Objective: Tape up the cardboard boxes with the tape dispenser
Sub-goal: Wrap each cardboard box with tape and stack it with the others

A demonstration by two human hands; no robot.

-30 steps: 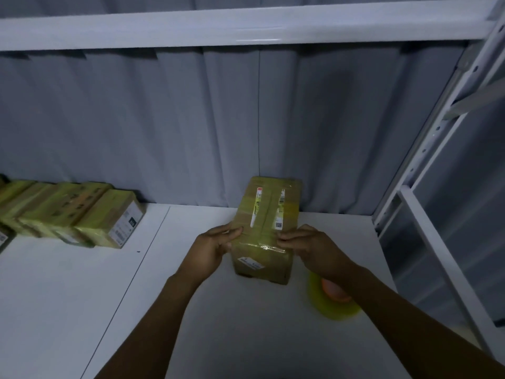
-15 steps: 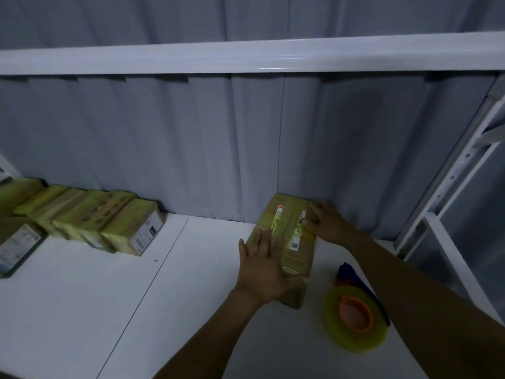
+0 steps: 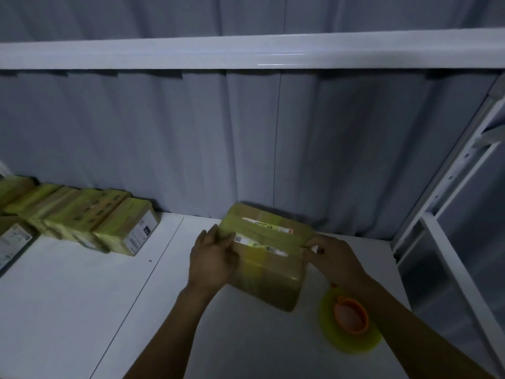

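A cardboard box [image 3: 269, 265] wrapped in yellowish tape, with white labels on top, lies crosswise on the white shelf [image 3: 82, 310]. My left hand [image 3: 214, 258] grips its left end, fingers curled over the edge. My right hand [image 3: 332, 258] holds its right end, thumb and fingers around the corner. The tape dispenser [image 3: 348, 324], a yellow roll with an orange core, lies on the shelf under my right forearm, just right of the box.
A row of several taped boxes [image 3: 82, 222] stands along the back wall at the left. A corrugated grey wall [image 3: 246, 146] is behind. An upper shelf beam [image 3: 246, 51] runs overhead, and a white rack upright [image 3: 448, 192] stands at the right.
The box has turned from lengthwise to crosswise. My left hand moved from flat on its top to its left end, and my right hand from the far end to the right end.
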